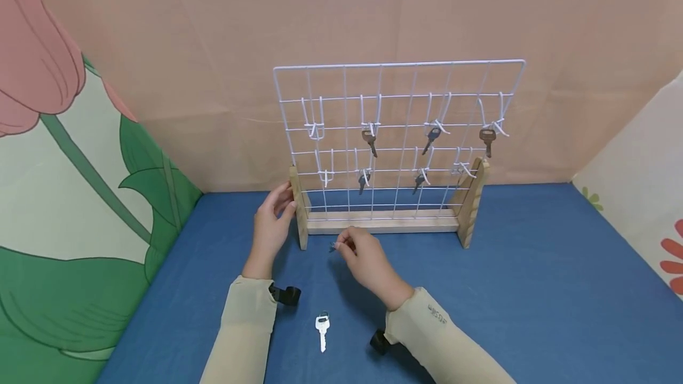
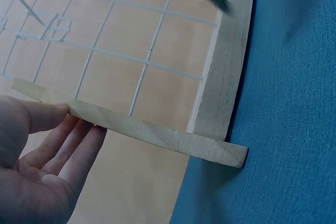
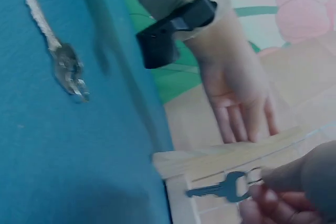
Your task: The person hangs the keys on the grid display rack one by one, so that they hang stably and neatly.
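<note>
My right hand (image 1: 368, 259) pinches the small ring of a key (image 3: 231, 186) between thumb and fingers, low in front of the rack's base. In the right wrist view the key's blade points away from the fingertips. The left hand (image 1: 271, 230) touches the outer side of the rack's left wooden post (image 1: 299, 209) with thumb and fingertips; in the left wrist view those fingers (image 2: 84, 153) are fairly straight against its edge. A second key (image 1: 322, 330) with a ring lies on the blue cloth between the forearms.
A white wire grid rack (image 1: 397, 65) stands on a wooden base (image 1: 384, 226). Several keys hang on its hooks, including a key (image 1: 488, 141) at upper right. Both left-end hooks and the lower right hook (image 1: 463, 168) hold none. A beige backdrop (image 1: 213, 76) rises behind.
</note>
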`<state>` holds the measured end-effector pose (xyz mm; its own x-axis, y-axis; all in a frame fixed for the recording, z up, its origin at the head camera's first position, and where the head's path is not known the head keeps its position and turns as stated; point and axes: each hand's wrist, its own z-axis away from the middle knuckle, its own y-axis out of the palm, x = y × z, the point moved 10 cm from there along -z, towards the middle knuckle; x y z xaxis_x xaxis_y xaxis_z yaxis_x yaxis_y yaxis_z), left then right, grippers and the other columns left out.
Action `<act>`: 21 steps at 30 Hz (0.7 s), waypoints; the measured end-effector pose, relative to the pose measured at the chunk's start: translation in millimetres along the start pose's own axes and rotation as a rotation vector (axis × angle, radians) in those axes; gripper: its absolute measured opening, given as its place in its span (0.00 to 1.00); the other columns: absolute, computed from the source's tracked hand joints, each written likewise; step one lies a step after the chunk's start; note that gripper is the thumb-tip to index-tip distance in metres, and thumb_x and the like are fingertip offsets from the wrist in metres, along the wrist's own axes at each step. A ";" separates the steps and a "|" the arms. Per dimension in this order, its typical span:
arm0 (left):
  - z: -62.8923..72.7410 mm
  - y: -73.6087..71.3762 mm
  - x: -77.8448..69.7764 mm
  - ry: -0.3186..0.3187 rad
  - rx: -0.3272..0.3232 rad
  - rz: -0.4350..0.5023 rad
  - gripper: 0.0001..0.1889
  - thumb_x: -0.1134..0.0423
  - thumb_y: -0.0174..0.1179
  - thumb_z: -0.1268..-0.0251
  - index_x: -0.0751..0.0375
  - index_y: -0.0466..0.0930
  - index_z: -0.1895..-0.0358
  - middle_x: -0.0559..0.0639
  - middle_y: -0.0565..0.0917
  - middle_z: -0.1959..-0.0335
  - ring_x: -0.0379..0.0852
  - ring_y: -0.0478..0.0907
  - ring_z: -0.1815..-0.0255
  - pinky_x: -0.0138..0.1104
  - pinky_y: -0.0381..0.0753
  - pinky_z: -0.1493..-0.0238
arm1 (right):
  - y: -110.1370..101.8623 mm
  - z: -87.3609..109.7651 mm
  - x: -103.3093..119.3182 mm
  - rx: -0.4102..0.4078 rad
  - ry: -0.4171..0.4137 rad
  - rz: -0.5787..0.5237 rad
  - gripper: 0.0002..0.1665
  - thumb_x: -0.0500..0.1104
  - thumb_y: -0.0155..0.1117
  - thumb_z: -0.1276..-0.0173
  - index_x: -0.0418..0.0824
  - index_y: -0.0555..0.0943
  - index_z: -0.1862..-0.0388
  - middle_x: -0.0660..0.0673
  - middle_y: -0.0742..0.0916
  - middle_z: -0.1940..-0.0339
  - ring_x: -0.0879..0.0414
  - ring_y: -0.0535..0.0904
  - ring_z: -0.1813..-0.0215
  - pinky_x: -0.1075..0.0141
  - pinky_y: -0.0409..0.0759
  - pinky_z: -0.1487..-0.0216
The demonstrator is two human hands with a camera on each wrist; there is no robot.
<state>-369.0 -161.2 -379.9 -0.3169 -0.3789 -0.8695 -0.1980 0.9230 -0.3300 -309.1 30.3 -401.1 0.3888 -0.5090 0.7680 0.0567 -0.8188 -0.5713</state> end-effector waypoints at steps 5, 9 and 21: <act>-0.1 0.5 -0.2 -0.001 -0.005 0.001 0.25 0.72 0.56 0.25 0.62 0.69 0.27 0.63 0.79 0.37 0.58 0.78 0.37 0.50 0.83 0.42 | -24.2 0.2 18.0 -0.120 -0.105 -0.024 0.04 0.40 0.61 0.23 0.40 0.80 0.59 0.50 0.81 0.64 0.57 0.75 0.64 0.66 0.78 0.65; 0.5 1.7 -0.9 0.000 -0.001 0.003 0.25 0.72 0.57 0.25 0.62 0.69 0.27 0.63 0.79 0.37 0.58 0.78 0.37 0.50 0.82 0.42 | -43.3 3.1 31.1 -0.201 -0.167 -0.091 0.04 0.40 0.63 0.24 0.40 0.81 0.59 0.49 0.82 0.63 0.56 0.77 0.62 0.66 0.79 0.63; 1.4 1.0 -0.7 -0.004 -0.003 0.006 0.25 0.72 0.56 0.25 0.63 0.68 0.27 0.65 0.79 0.37 0.59 0.78 0.37 0.49 0.81 0.41 | -85.8 -19.6 90.1 -0.274 -0.282 -0.220 0.05 0.38 0.62 0.25 0.36 0.81 0.56 0.44 0.84 0.62 0.54 0.78 0.61 0.67 0.79 0.64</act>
<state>-367.7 -160.0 -380.2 -0.3146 -0.3728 -0.8729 -0.1984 0.9252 -0.3236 -296.9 49.5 -277.3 0.6322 -0.2534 0.7322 -0.0650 -0.9590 -0.2758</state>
